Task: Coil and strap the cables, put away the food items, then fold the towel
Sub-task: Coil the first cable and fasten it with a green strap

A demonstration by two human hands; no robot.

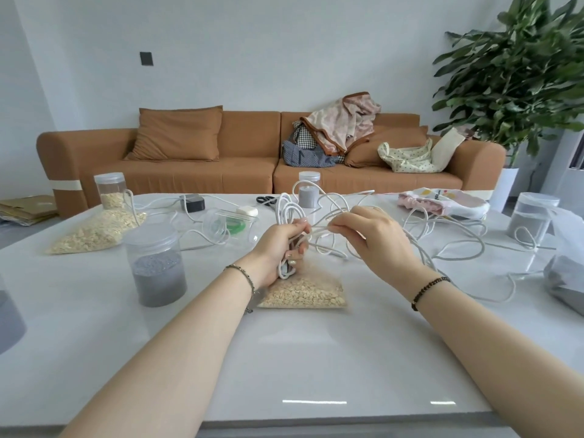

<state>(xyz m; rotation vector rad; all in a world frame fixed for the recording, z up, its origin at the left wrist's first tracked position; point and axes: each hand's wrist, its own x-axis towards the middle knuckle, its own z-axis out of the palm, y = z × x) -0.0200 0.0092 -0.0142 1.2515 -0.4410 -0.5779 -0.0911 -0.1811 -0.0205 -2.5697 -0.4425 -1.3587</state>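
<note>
My left hand (279,248) grips a bundle of coiled white cable (286,210) upright above the table's middle. My right hand (369,235) pinches a loose strand of the same cable just to the right of it. The rest of the white cable (442,229) lies tangled across the right side of the table. A clear bag of oats (306,292) lies under my left hand. Another oat bag (94,229) lies at the left. A pink and white towel (442,202) sits crumpled at the far right.
Jars of grey grains stand at the left front (156,263), back centre (309,189) and right (531,216). An oat jar (111,189), a black adapter (192,202), scissors (267,200) and a tipped clear container (227,224) lie behind. A grey bag (565,273) sits at the right edge.
</note>
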